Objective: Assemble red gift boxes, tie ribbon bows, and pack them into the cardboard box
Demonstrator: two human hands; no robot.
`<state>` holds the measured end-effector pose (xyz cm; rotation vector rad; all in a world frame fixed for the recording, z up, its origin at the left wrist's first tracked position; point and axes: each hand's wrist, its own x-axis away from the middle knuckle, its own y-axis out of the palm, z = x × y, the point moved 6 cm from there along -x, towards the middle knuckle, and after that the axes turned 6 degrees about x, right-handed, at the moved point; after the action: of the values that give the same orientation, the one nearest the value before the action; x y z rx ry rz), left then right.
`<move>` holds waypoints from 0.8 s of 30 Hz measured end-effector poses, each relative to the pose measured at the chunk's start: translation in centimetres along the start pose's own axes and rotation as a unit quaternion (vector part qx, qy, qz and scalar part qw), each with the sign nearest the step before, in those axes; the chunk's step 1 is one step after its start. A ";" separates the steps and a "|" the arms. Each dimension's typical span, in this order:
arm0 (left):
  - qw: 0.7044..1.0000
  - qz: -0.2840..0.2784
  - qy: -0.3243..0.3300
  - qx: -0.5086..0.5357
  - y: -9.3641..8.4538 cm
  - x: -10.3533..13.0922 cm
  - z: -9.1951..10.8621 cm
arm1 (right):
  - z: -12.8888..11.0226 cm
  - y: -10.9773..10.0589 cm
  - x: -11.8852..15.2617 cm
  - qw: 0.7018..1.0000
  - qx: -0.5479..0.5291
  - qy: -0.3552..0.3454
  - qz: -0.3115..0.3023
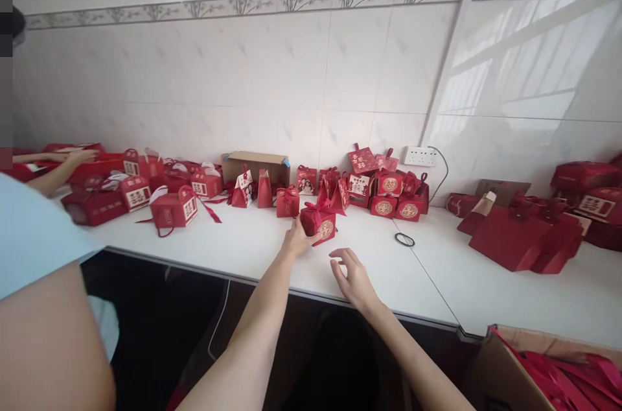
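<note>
My left hand (297, 240) grips the left side of a small red gift box (319, 224) with a gold round emblem and a ribbon bow on top. The box rests on the white table (272, 254). My right hand (350, 275) is to the right of the box, just over the table's front part, its fingers apart and slightly curled with nothing in them. Behind the held box stand a smaller red box with a bow (287, 201) and red triangular bags (339, 196).
Stacked red boxes (383, 207), a black ring (405, 240) and large red bags (510, 236) lie rightward. A carton of red ribbons (573, 378) sits front right. At left are red boxes (173, 209) and another person's arm (58, 171). An open cardboard box (256, 158) stands behind.
</note>
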<state>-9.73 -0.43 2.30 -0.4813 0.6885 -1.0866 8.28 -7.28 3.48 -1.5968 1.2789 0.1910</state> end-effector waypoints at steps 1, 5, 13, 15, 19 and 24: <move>1.000 0.002 0.000 -0.011 0.2 0.3 0.2 | -1.4 0.3 -0.2 0.999 -0.035 -0.022 -0.002; 0.999 0.012 -0.002 -0.052 0.5 1.3 0.6 | -7.5 2.5 -1.4 0.984 -0.106 -0.090 -0.111; 0.996 -0.010 -0.003 -0.089 0.2 2.1 0.8 | -15.3 5.0 -0.6 0.922 -0.015 -0.215 -0.322; 0.996 -0.015 -0.007 -0.091 0.3 2.2 0.7 | -16.8 4.8 0.1 0.909 -0.005 -0.223 -0.353; 0.995 -0.030 -0.017 -0.097 0.7 2.0 0.5 | -19.6 4.2 1.5 0.883 -0.004 -0.251 -0.396; 0.993 -0.042 -0.013 -0.108 1.1 1.8 0.4 | -21.2 3.8 2.7 0.870 -0.023 -0.274 -0.410</move>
<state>-8.27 -1.60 1.35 -0.7147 0.7724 -1.0870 -3.06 -24.96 9.06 -1.8142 0.1083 0.1187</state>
